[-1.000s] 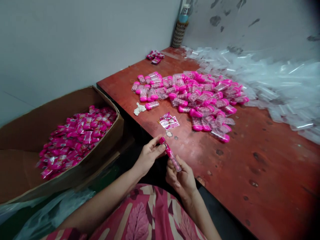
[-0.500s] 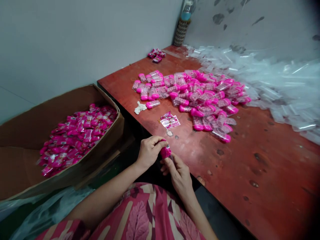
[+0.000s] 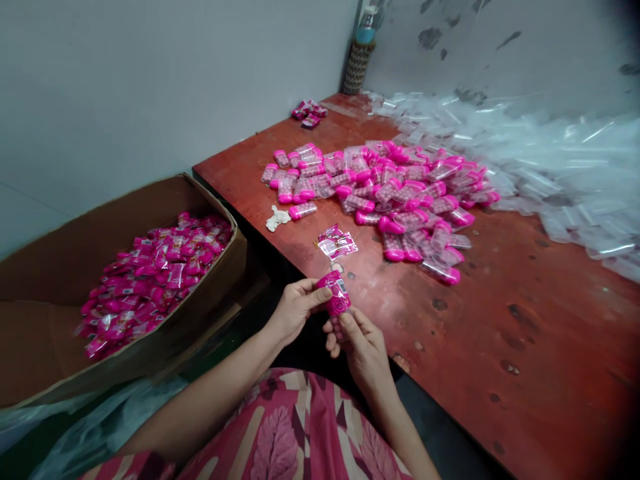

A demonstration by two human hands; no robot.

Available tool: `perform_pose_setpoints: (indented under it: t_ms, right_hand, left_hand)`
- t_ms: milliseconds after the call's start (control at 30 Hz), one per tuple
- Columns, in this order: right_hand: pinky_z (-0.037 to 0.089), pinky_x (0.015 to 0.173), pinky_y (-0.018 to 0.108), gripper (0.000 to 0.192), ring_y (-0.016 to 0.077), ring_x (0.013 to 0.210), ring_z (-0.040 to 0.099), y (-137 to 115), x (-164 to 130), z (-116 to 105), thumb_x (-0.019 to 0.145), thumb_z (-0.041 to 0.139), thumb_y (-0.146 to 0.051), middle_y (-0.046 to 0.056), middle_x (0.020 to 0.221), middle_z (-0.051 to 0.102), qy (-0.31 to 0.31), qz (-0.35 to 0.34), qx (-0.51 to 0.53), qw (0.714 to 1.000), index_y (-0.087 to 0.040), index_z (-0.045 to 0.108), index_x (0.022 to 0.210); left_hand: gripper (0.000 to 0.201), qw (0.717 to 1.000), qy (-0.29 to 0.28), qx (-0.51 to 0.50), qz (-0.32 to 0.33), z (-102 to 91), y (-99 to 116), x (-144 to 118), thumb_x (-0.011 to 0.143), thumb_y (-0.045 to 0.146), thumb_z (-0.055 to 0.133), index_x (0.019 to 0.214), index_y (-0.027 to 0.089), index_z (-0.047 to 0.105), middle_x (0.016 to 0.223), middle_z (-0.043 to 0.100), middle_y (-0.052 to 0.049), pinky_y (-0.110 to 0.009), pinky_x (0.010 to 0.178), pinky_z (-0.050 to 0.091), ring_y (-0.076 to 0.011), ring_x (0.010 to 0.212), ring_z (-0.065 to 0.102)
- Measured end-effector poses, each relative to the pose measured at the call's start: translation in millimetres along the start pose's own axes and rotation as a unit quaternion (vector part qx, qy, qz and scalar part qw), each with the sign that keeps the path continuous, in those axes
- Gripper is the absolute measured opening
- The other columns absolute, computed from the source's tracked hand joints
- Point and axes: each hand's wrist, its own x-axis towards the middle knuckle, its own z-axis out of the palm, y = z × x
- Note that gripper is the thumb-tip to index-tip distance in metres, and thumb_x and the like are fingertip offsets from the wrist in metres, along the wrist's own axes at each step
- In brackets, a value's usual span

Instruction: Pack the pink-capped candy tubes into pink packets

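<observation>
My left hand (image 3: 294,310) pinches the upper left edge of a pink printed wrapper (image 3: 339,291) between thumb and fingers. Out of the wrapper's lower end shows a small clear container (image 3: 337,328) with round pink pieces inside. My right hand (image 3: 363,343) grips this container from the right, thumb on top and fingers curled beneath. Both hands are above the near edge of the red table (image 3: 440,360). Just beyond them lie a few flat pink wrappers (image 3: 337,242). Further back is a heap of clear containers with pink caps (image 3: 405,193).
At left stands a cardboard box (image 3: 240,250) holding many pink wrapped packs (image 3: 155,273). Clear empty plastic cases (image 3: 550,173) are piled at the back right. A crumpled white scrap (image 3: 277,218), several pink packets (image 3: 309,113) and a bottle in a woven holder (image 3: 358,67) are on the table.
The wrapper has been raised and turned so that its printed face shows more fully. More of the container is visible below it, and my left hand has shifted slightly lower.
</observation>
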Motion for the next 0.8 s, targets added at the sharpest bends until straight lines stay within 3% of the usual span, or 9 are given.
perform_pose_setpoints:
  t_ms: [67, 133, 267, 367, 433, 533, 633, 733, 800]
  right_hand:
    - [0.042, 0.04, 0.017, 0.019, 0.0073, 0.046, 0.052, -0.2, 0.1, 0.3, 0.083, 0.049, -0.034, 0.002, 0.07, 0.061, 0.004, 0.002, 0.008, 1.0, -0.016, 0.055, 0.081]
    - [0.043, 0.04, 0.017, 0.019, 0.0074, 0.046, 0.052, -0.5, -0.5, 0.9, 0.083, 0.05, -0.034, 0.002, 0.07, 0.061, -0.003, 0.007, 0.012, 1.0, -0.016, 0.055, 0.081]
    - [0.043, 0.038, 0.018, 0.018, 0.0077, 0.045, 0.052, 0.2, -2.9, 1.1, 0.082, 0.051, -0.034, 0.002, 0.07, 0.061, -0.035, 0.02, 0.043, 0.998, -0.017, 0.055, 0.08]
    - [0.041, 0.035, 0.017, 0.017, 0.0077, 0.043, 0.052, 1.1, -3.8, 0.2, 0.081, 0.052, -0.033, 0.003, 0.072, 0.062, -0.056, 0.03, 0.075, 0.995, -0.016, 0.055, 0.08]
    - [0.039, 0.033, 0.016, 0.016, 0.0072, 0.041, 0.051, 0.9, -3.1, -0.3, 0.081, 0.052, -0.032, 0.003, 0.071, 0.062, -0.058, 0.034, 0.089, 0.994, -0.016, 0.055, 0.08]
    - [0.038, 0.033, 0.015, 0.016, 0.0067, 0.04, 0.05, -0.1, -0.7, -0.7, 0.082, 0.052, -0.032, 0.002, 0.068, 0.061, -0.043, 0.02, 0.077, 0.996, -0.016, 0.055, 0.079]
    - [0.039, 0.035, 0.016, 0.019, 0.0073, 0.041, 0.051, -0.8, 1.1, -0.6, 0.081, 0.052, -0.034, 0.002, 0.068, 0.061, -0.031, 0.024, 0.037, 0.999, -0.016, 0.055, 0.079]
    - [0.038, 0.035, 0.016, 0.02, 0.0066, 0.04, 0.05, -0.7, 0.6, 0.2, 0.081, 0.052, -0.035, 0.002, 0.068, 0.061, -0.024, 0.031, 0.008, 0.999, -0.016, 0.055, 0.08]
    - [0.037, 0.035, 0.016, 0.019, 0.0062, 0.04, 0.049, -0.6, -0.9, 1.0, 0.082, 0.051, -0.035, 0.001, 0.067, 0.061, -0.031, 0.023, 0.001, 0.999, -0.016, 0.055, 0.08]
  left_hand:
    - [0.018, 0.994, 0.034, 0.088, 0.052, -0.3, -0.8, -1.9, 0.066, 0.03, 0.067, 0.072, 0.013, 0.064, 0.066, 0.06, -0.001, -0.026, 0.065, 0.041, -0.0115, 0.061, 0.052]
    - [0.017, 0.97, 0.051, 0.206, 0.117, -1.0, 3.8, -1.9, 0.069, 0.032, 0.063, 0.067, 0.015, 0.065, 0.06, 0.058, 0.001, -0.024, 0.061, 0.039, -0.011, 0.058, 0.05]
    - [0.017, 0.918, -0.033, 0.349, 0.184, -5.0, 25.2, 4.0, 0.072, 0.031, 0.06, 0.067, 0.017, 0.068, 0.06, 0.06, -0.001, -0.023, 0.058, 0.037, -0.0113, 0.056, 0.049]
    - [0.019, 0.934, -0.125, 0.311, 0.122, -9.6, 36.2, 11.3, 0.071, 0.031, 0.061, 0.066, 0.015, 0.067, 0.06, 0.06, -0.002, -0.023, 0.056, 0.038, -0.0116, 0.055, 0.05]
    - [0.02, 0.955, -0.15, 0.249, 0.065, -11.3, 35.2, 14.4, 0.069, 0.032, 0.063, 0.066, 0.013, 0.066, 0.06, 0.06, -0.002, -0.023, 0.058, 0.039, -0.0115, 0.056, 0.051]
    - [0.025, 0.986, -0.113, 0.124, 0.017, -10.0, 23.4, 13.1, 0.071, 0.037, 0.061, 0.072, 0.013, 0.064, 0.065, 0.06, -0.002, -0.025, 0.063, 0.042, -0.0113, 0.059, 0.053]
    - [0.023, 0.997, -0.048, 0.059, 0.006, -6.5, 10.2, 7.6, 0.069, 0.036, 0.064, 0.077, 0.014, 0.063, 0.069, 0.059, -0.001, -0.026, 0.064, 0.042, -0.0109, 0.061, 0.053]
    - [0.018, 0.988, -0.011, 0.141, 0.069, -4.4, 7.9, 3.5, 0.066, 0.03, 0.067, 0.07, 0.013, 0.064, 0.063, 0.058, 0.0, -0.023, 0.061, 0.04, -0.0102, 0.058, 0.051]
    - [0.016, 0.97, -0.018, 0.214, 0.113, -4.5, 13.6, 3.3, 0.067, 0.029, 0.065, 0.066, 0.013, 0.065, 0.06, 0.058, 0.0, -0.022, 0.059, 0.038, -0.0102, 0.057, 0.049]
